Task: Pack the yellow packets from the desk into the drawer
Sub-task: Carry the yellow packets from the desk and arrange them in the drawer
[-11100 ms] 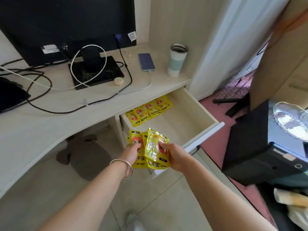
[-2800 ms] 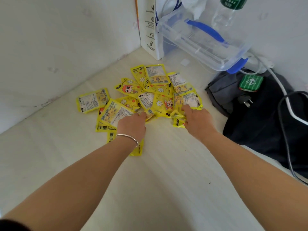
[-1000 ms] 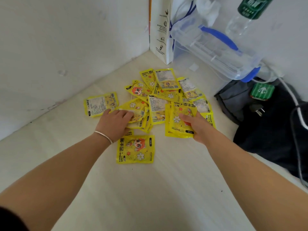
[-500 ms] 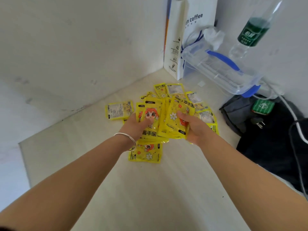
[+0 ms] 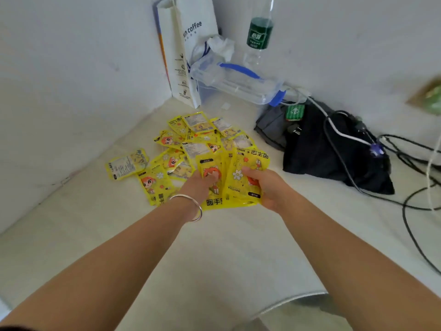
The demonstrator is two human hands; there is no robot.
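Note:
Both hands hold a fanned bunch of yellow packets [image 5: 248, 170] lifted just above the pale desk [image 5: 214, 254]. My left hand [image 5: 199, 187], with a silver bangle on the wrist, grips the left part of the bunch. My right hand [image 5: 267, 187] pinches the right part, thumb on top. Behind them a pile of several more yellow packets [image 5: 198, 134] lies in the desk corner. One packet [image 5: 126, 163] lies apart at the left, and another [image 5: 154, 185] sits near my left wrist. The drawer is out of view.
A white paper coffee bag [image 5: 183, 51] stands in the corner beside a clear plastic box with a blue handle [image 5: 238, 80] and a green-labelled bottle [image 5: 259, 32]. Dark cloth [image 5: 334, 156] with cables [image 5: 410, 206] covers the right side. The desk's front edge [image 5: 298, 297] curves below.
Since half a second ago both hands have drawn the bunch of packets back toward me and away from the pile. One packet stays on the desk by my left wrist.

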